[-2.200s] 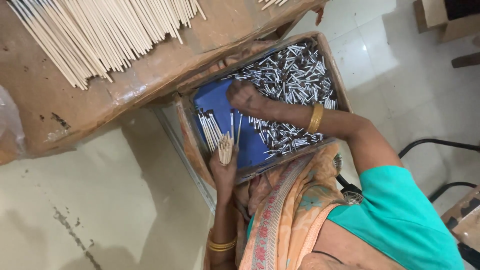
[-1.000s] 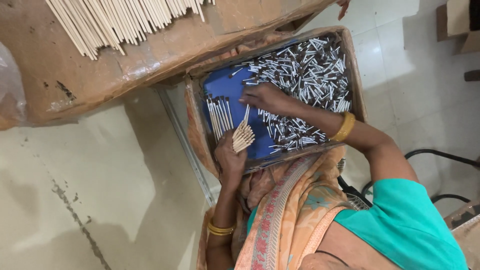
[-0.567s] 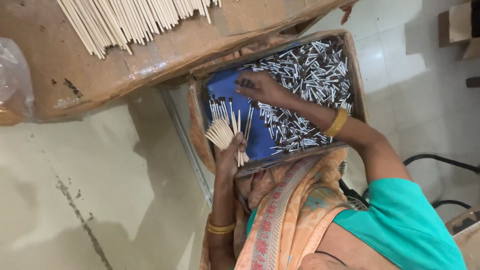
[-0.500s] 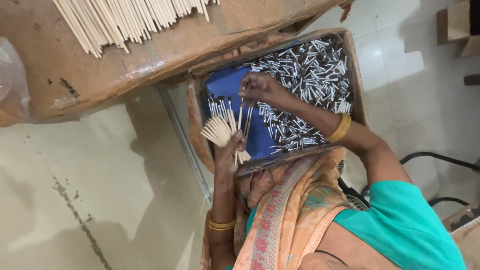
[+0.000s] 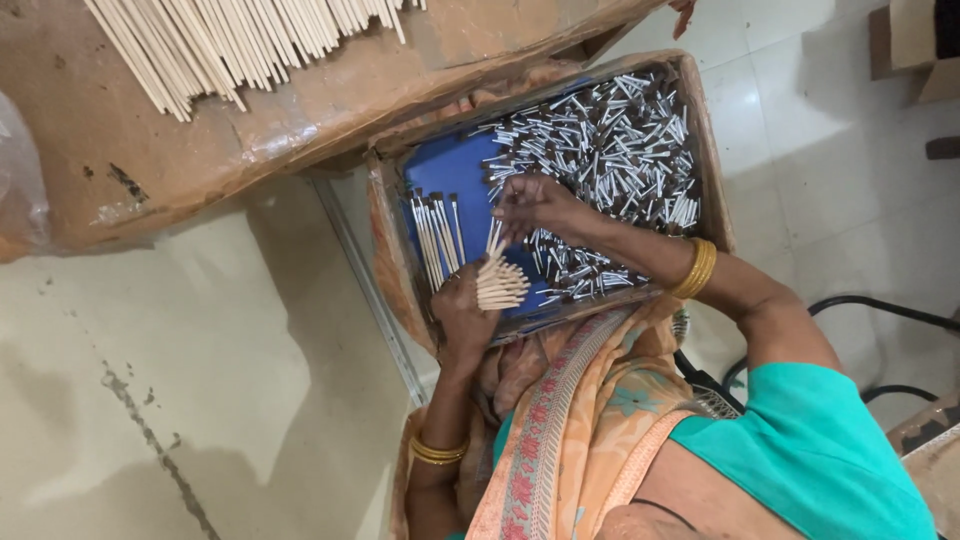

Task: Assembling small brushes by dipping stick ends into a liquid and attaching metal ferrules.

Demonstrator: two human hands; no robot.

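My left hand (image 5: 462, 315) grips a fanned bundle of pale thin sticks (image 5: 500, 285) over the near edge of a cardboard tray (image 5: 712, 150) lined in blue. My right hand (image 5: 535, 205), a gold bangle on its wrist, rests at the edge of a heap of small silver and dark tube pieces (image 5: 620, 130). Its fingertips pinch a thin stick (image 5: 493, 238) that reaches down to the bundle. A short row of dark-tipped sticks (image 5: 435, 235) lies on the blue lining to the left of both hands.
Above the tray, a brown cardboard-covered surface (image 5: 300, 120) carries a large spread of long pale sticks (image 5: 230, 40). A clear plastic bag (image 5: 20, 170) sits at the far left. A black cable (image 5: 880, 310) and a cardboard box (image 5: 910, 45) are on the tiled floor at right.
My right hand has come off the heap toward the bundle with a stick. The bundle in my left hand has shifted right and sits lower, away from the row of sticks.
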